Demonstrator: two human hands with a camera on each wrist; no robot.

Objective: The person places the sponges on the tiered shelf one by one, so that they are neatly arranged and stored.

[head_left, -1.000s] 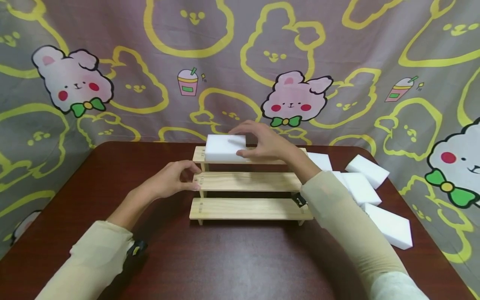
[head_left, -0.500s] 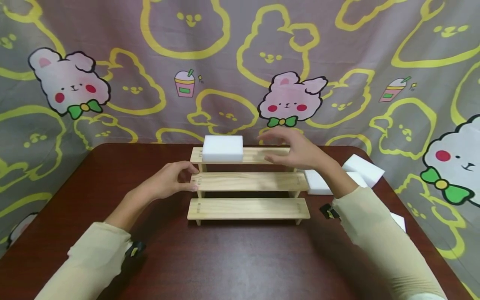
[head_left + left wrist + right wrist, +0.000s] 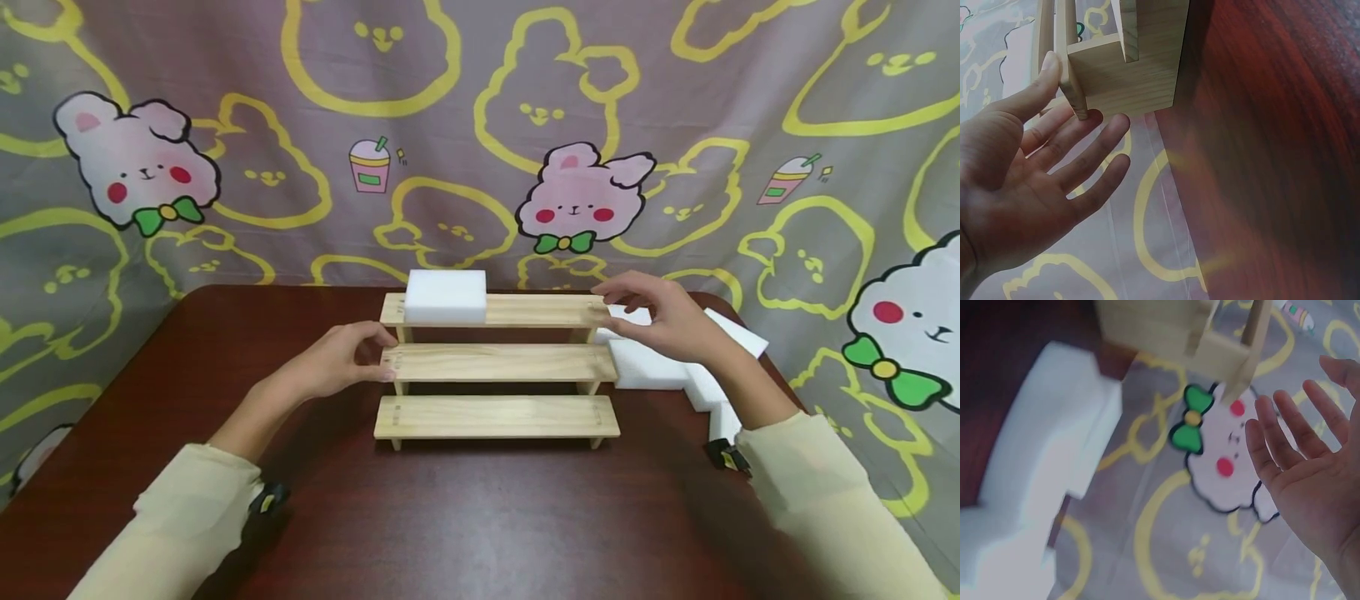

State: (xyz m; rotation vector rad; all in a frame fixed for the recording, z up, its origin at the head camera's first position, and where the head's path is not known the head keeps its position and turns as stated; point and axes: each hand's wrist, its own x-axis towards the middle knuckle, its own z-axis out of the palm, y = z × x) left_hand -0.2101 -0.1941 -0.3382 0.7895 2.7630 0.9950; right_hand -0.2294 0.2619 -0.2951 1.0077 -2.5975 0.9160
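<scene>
A three-tier wooden shelf (image 3: 498, 362) stands on the table. My left hand (image 3: 333, 362) pinches the left end of its middle board, thumb at the front edge and fingers toward the back; in the left wrist view the hand (image 3: 1041, 144) has its thumb and fingers on either side of the board. A white foam block (image 3: 446, 296) lies on the left part of the top board. My right hand (image 3: 667, 317) is in the air near the top board's right end, with nothing in it. In the right wrist view the right hand (image 3: 1316, 462) shows spread fingers.
Several white foam blocks (image 3: 648, 367) lie in a loose group right of the shelf, partly hidden by the right arm. A dark red-brown table (image 3: 480, 517) carries everything. A cartoon-printed curtain (image 3: 450, 125) hangs close behind and beside it.
My right hand has let go of the foam block on the top board and moved right, toward the loose blocks. The left hand stays at the middle board's end.
</scene>
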